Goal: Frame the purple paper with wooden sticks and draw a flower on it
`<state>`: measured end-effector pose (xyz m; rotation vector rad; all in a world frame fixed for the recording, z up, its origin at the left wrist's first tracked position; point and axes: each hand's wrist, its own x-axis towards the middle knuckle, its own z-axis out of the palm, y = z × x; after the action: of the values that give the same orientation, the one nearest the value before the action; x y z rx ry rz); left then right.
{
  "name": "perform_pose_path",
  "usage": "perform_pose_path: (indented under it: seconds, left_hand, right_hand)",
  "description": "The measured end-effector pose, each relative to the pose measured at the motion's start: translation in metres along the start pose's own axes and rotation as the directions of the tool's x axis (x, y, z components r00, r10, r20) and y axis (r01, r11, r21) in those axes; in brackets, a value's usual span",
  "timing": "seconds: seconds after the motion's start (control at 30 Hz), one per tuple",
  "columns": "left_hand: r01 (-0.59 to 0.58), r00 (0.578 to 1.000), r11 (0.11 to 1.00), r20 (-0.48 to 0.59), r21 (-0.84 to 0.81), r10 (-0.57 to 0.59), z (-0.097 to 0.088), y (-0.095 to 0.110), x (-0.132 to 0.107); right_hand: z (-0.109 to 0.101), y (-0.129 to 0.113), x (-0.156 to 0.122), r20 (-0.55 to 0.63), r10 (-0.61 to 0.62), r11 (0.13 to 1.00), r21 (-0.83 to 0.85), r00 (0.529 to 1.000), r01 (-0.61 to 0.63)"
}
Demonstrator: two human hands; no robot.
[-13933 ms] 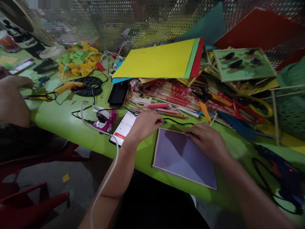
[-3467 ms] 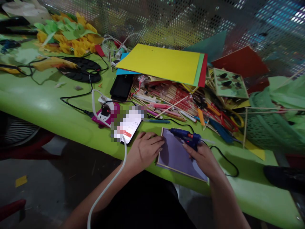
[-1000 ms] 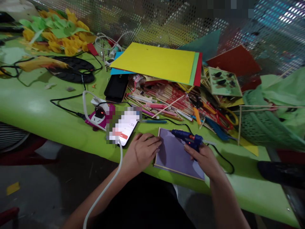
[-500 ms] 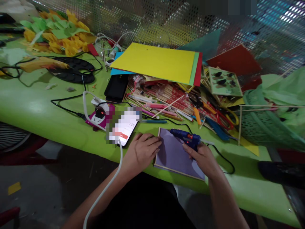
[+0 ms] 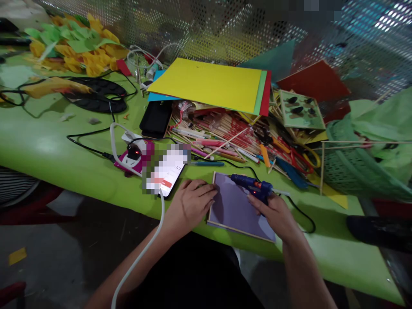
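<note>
A purple card framed with thin wooden sticks lies on the green table near its front edge. My left hand rests flat beside the card's left edge, fingers stretched out and touching the frame. My right hand is closed round the grip of a blue glue gun. The gun's nozzle points left over the card's far edge. A black cord trails from the gun to the right.
A phone and a magenta power strip lie left of the card. Behind it are bamboo sticks and pens, stacked coloured paper, scissors and a green basket. A yellow glue gun lies far left.
Long ago both hands lay on the card with no tool. Over the last second my right hand and the blue glue gun have barely shifted; my left hand has stayed put.
</note>
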<state>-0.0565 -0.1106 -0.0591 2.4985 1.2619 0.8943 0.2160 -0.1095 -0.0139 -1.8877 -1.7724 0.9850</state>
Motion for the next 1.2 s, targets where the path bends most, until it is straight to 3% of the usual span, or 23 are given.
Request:
perform_pose_path:
  seconds: [1.2]
  left_hand:
    - [0.018, 1.0, 1.0, -0.011, -0.014, -0.018, -0.001, 0.002, 0.001]
  right_hand:
    - [-0.012, 0.024, -0.009, -0.042, 0.044, 0.998, -0.045, 0.998, -0.046]
